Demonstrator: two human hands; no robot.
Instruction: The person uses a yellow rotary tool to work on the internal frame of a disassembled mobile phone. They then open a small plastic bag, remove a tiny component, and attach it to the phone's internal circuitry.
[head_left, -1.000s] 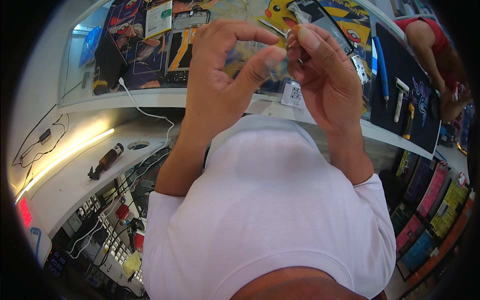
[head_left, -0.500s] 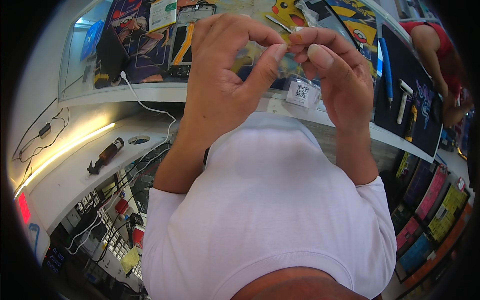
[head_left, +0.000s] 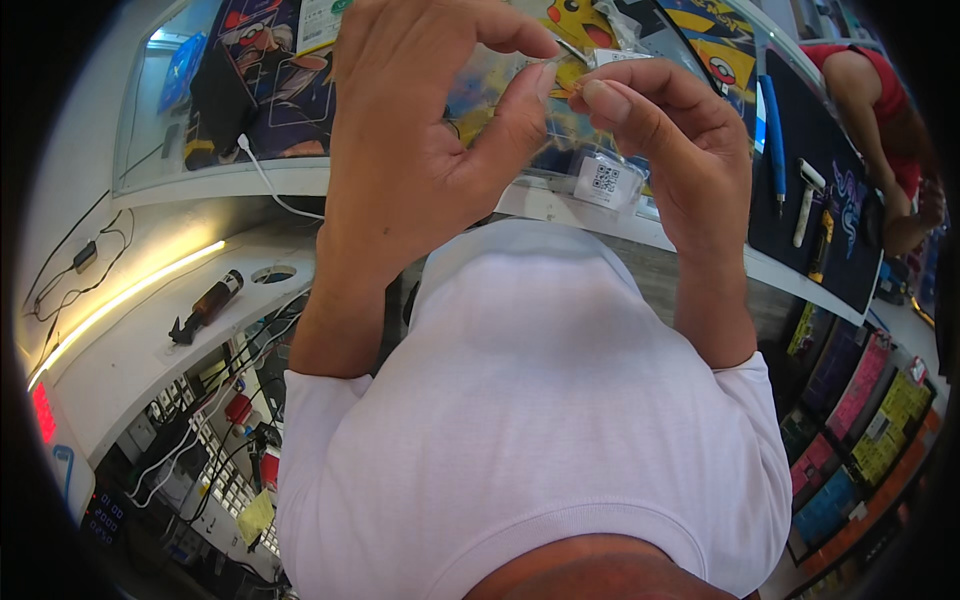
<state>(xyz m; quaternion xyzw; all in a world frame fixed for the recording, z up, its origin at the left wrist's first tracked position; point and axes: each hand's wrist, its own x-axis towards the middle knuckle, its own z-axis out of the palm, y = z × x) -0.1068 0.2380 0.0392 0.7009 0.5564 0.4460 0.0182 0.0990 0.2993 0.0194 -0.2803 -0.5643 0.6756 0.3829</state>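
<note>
At one o'clock, an amber sliver (head_left: 577, 88) is pinched by the right hand (head_left: 685, 145) (left hand (head_left: 410, 140), eleven o'clock: thumb, forefinger parted).

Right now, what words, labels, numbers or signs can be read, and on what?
Clear packet: white label with a square code; its print is too small to read.
Yellow picture mat: large lettering, partly visible, not copied here.
Dark display: lit digits, not copied here.
Black mat: bluish emblem, no words legible.
White-and-yellow package: print too small to read.
Small piece pinched by the right hand: no text visible.
</note>
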